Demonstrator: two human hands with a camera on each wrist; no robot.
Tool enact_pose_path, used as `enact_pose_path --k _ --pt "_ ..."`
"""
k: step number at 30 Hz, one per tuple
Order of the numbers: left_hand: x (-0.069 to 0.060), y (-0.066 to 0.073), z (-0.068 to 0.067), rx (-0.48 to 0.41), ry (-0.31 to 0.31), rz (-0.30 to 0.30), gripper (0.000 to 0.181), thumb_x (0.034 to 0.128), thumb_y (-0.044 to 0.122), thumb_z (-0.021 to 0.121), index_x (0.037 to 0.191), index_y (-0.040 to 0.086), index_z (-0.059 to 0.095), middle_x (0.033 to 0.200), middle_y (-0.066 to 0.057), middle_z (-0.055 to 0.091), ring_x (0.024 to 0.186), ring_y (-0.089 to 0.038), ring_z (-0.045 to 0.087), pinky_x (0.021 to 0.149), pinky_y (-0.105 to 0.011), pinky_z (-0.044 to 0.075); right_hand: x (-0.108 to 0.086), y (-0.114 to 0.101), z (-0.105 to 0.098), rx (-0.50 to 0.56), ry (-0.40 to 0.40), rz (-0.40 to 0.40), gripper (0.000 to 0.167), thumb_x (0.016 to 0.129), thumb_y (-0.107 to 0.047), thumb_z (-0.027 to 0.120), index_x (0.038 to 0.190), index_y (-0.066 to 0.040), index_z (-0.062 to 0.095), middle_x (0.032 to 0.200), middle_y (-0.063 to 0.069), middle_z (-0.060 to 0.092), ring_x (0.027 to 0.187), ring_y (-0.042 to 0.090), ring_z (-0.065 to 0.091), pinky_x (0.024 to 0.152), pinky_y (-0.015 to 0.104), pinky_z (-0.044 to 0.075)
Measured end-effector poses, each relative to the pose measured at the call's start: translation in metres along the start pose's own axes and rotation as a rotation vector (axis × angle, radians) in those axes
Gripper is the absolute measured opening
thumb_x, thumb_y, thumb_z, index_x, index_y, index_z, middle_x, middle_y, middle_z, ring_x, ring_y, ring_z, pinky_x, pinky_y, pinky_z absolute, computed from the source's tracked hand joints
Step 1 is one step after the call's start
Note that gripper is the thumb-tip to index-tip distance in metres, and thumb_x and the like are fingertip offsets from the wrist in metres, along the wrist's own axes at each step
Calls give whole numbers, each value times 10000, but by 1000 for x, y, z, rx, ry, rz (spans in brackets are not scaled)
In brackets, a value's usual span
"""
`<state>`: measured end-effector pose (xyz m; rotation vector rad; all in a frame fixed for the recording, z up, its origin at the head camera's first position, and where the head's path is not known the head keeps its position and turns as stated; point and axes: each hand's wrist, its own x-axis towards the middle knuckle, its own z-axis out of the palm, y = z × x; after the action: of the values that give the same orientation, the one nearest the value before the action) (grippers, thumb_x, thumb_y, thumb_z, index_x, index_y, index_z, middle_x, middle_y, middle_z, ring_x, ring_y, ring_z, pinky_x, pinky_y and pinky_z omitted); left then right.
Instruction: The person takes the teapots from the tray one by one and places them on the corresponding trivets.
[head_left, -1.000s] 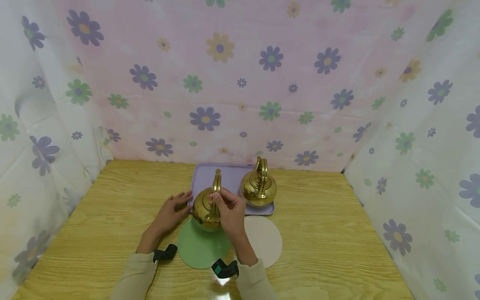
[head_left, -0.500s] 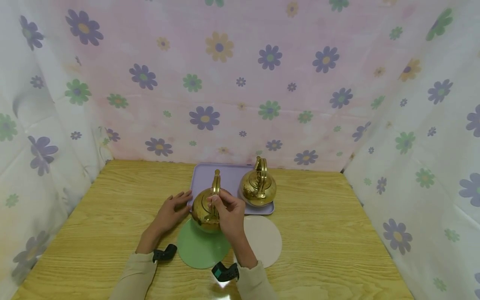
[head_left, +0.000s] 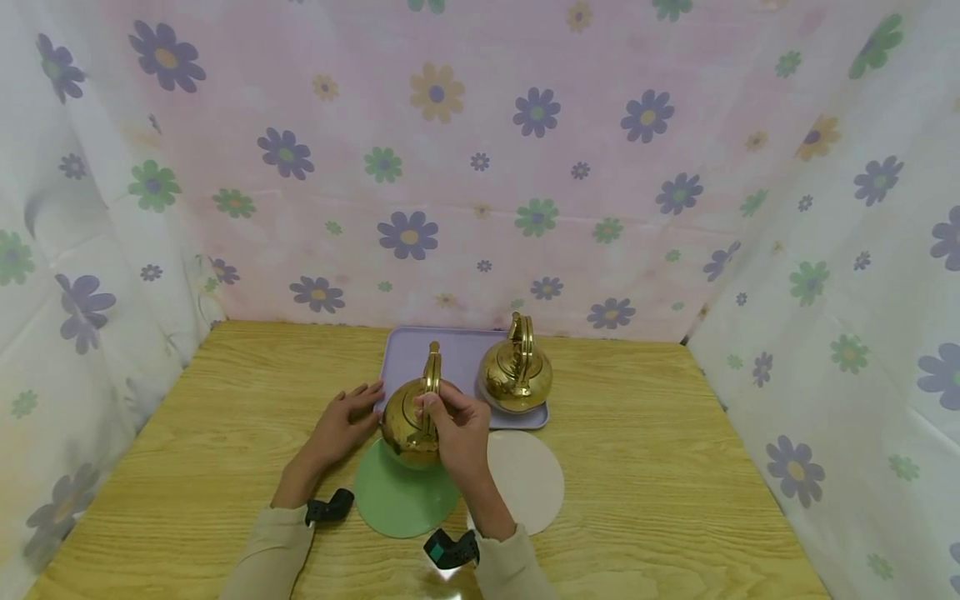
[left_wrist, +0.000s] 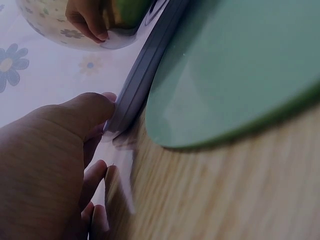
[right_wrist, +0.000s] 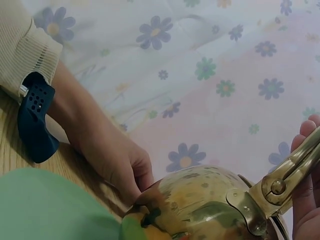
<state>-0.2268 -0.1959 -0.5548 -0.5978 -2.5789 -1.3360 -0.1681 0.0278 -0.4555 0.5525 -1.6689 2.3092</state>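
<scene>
Beige sleeves (head_left: 266,554), two, seen at the lower edge of the head view, each cuff accompanied by a black wrist device (head_left: 330,507). Green disc (head_left: 405,502), one, laid flat at lower centre; pale disc (head_left: 531,479), one, laid just to its right, its left edge partly covered by the right forearm. Left hand (head_left: 337,431), placed left of centre, its fingers stretched out and slightly apart, its thumb set at the rim of the lilac tray (head_left: 450,350), front left corner. Near kettle (head_left: 403,433), brass-coloured, one, located just below centre, seen across the tray's front edge and the back of the green disc; whether its base is touched by either cannot be told. Its raised handle is pinched by the right hand (head_left: 462,429), thumb and fingers clamped on the metal. Far kettle (head_left: 513,379), similar, one, stood upright on the tray's right part. Wood-grain table (head_left: 637,467), spread beneath all. Floral curtain (head_left: 480,192), hung behind and at both sides, printed in purple, green and yellow
</scene>
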Motion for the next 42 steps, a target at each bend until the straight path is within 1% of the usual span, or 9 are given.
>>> enact_pose_path --k 6,12,15,18,22,31,33,38,42 --pt "0 0 -1 6 4 7 394 971 54 666 1333 -91 614 1473 -238 525 1382 -530 419 1141 -752 161 -2 -1 0 8 -1 10 281 1010 -9 596 1095 256 629 917 439 627 754 75 678 717 219 592" --pt "0 2 -2 -4 -8 -17 395 976 59 665 1340 -87 612 1483 -224 524 1404 -509 410 1164 -734 147 -5 -3 1 16 -7 31 325 1011 -48 614 1119 259 617 896 56 738 757 77 679 710 223 592" --pt "0 2 -2 -1 -16 -23 394 979 58 661 1343 -84 611 1485 -223 523 1410 -505 407 1168 -733 146 -7 -4 2 18 -5 37 343 1015 -67 614 1132 256 615 896 165 735 747 71 676 705 223 592" --pt "0 3 -3 2 -18 -17 390 979 54 659 1340 -86 612 1483 -226 524 1407 -510 408 1163 -739 149 -8 -6 3 22 -4 34 334 1015 -57 611 1134 255 615 893 167 735 744 68 677 702 221 592" --pt "1 1 -2 6 -13 -11 389 975 46 660 1339 -84 614 1483 -225 524 1402 -515 411 1158 -744 150 -9 -7 4 35 -18 29 320 1014 -36 602 1100 272 610 885 -12 724 745 68 669 696 207 582" --pt "1 -1 -1 15 -13 -29 399 975 71 672 1346 -67 617 1493 -212 517 1409 -509 405 1169 -733 142 -13 -9 3 22 -27 26 280 1014 -14 592 1042 262 630 857 322 661 732 84 656 685 222 582" --pt "2 -1 -1 19 -13 -32 402 975 80 675 1345 -65 619 1494 -209 517 1410 -507 406 1169 -732 143 -14 -10 3 20 -28 27 270 1013 -10 590 1036 256 634 859 322 663 729 85 654 681 228 582" --pt "2 -2 -1 18 -11 -30 399 972 71 676 1343 -66 620 1493 -212 518 1408 -509 407 1168 -734 143 -16 -12 3 31 -29 38 286 1011 -19 598 1046 263 627 868 173 701 737 79 661 686 221 584" --pt "2 -3 -1 19 -14 -31 400 969 62 677 1343 -68 619 1492 -213 516 1409 -510 404 1168 -733 143 -18 -12 4 42 -39 41 312 1012 -30 600 1063 277 611 872 335 660 751 68 663 699 211 585"
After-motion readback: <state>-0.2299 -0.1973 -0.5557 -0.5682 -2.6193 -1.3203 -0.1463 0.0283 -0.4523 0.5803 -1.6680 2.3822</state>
